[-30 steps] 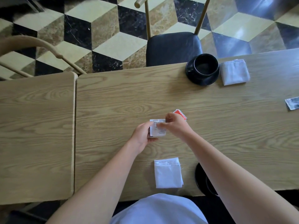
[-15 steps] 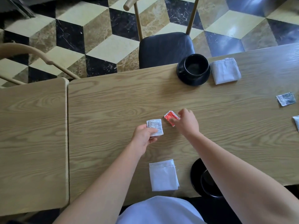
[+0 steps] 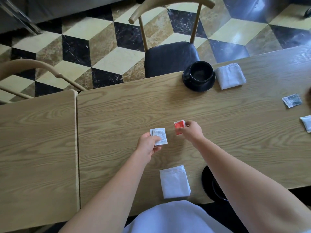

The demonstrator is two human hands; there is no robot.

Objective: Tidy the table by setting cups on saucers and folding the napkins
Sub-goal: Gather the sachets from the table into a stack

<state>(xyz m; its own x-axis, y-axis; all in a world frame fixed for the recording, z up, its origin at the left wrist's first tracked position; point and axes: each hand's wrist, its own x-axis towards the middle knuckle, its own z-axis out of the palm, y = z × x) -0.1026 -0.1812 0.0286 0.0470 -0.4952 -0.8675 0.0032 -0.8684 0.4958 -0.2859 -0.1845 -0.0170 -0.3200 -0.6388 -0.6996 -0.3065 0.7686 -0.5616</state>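
Observation:
My left hand (image 3: 148,142) pinches a small stack of white printed packets (image 3: 159,136) at the middle of the wooden table (image 3: 117,115). My right hand (image 3: 191,131) grips a red packet (image 3: 179,126) just to the right of them. A black cup (image 3: 201,71) stands on a black saucer (image 3: 198,85) at the far edge, beside a folded white napkin (image 3: 230,76). Another folded white napkin (image 3: 175,181) lies at the near edge. A second black cup and saucer (image 3: 208,182) sits right of it, mostly hidden under my right forearm.
Two more packets, a dark one (image 3: 292,100) and a white one (image 3: 306,122), lie at the right edge of the table. A chair with a dark seat (image 3: 170,58) stands across the table. A second table (image 3: 37,148) adjoins on the left, with a curved chair back (image 3: 33,64) behind it.
My hands came apart: the right hand left the white packets and took hold of the red packet. The left hand keeps the white packets.

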